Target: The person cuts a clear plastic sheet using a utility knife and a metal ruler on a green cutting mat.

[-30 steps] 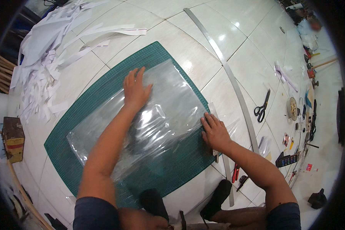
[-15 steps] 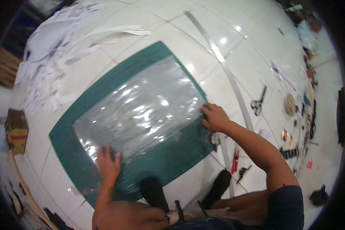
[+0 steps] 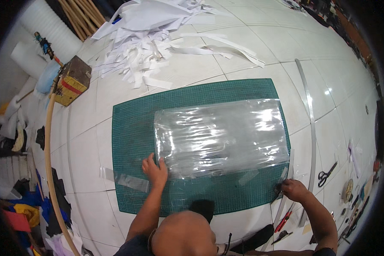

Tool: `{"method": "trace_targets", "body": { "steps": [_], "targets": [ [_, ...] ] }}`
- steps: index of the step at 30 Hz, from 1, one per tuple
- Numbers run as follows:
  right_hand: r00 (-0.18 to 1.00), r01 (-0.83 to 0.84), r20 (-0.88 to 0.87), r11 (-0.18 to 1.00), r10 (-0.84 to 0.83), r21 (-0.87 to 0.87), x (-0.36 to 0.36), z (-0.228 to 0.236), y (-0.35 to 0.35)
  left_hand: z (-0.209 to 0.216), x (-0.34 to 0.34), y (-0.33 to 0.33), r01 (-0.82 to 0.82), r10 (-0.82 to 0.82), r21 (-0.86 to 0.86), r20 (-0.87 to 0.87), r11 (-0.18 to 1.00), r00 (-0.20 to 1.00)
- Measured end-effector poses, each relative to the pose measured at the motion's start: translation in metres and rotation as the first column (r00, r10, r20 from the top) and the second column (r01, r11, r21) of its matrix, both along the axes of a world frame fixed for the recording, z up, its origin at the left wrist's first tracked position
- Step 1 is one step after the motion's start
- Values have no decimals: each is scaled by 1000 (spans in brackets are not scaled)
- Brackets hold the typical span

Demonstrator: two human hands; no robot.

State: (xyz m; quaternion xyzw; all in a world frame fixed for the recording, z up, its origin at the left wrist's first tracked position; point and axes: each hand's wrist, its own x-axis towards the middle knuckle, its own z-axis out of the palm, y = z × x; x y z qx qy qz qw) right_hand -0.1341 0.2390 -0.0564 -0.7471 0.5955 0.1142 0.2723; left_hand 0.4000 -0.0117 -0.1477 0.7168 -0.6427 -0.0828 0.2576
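Note:
A clear, glossy plastic sheet lies on a green cutting mat, its surface rippled with reflections. My left hand rests at the sheet's near left corner, fingers apart, touching its edge. At the mat's near right corner, my right hand is closed around a small dark object, largely hidden by the fingers. Close to that hand runs a pale, narrow strip. Small clear plastic pieces lie on the mat, one left of my left hand and another below the sheet.
Scissors, a long metal ruler and a red-handled tool lie on the tiles to the right. White paper scraps heap at the far left, near a yellow-brown box. A curved wooden pole stretches along the left.
The view has turned and shifted. My right hand has left the sheet's right edge and closed on the small dark object by the mat's near right corner. My left hand stays by the sheet's corner.

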Motion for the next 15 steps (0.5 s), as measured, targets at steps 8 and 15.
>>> {"method": "trace_targets", "body": {
  "steps": [8, 15],
  "targets": [
    [806, 209, 468, 915, -362, 346, 65, 79, -145, -20, 21, 35, 43, -41, 60, -24, 997, 999],
    [492, 308, 725, 875, -482, 373, 188, 65, -340, -22, 14, 35, -27, 32, 68, -72, 997, 997]
  ]
}}
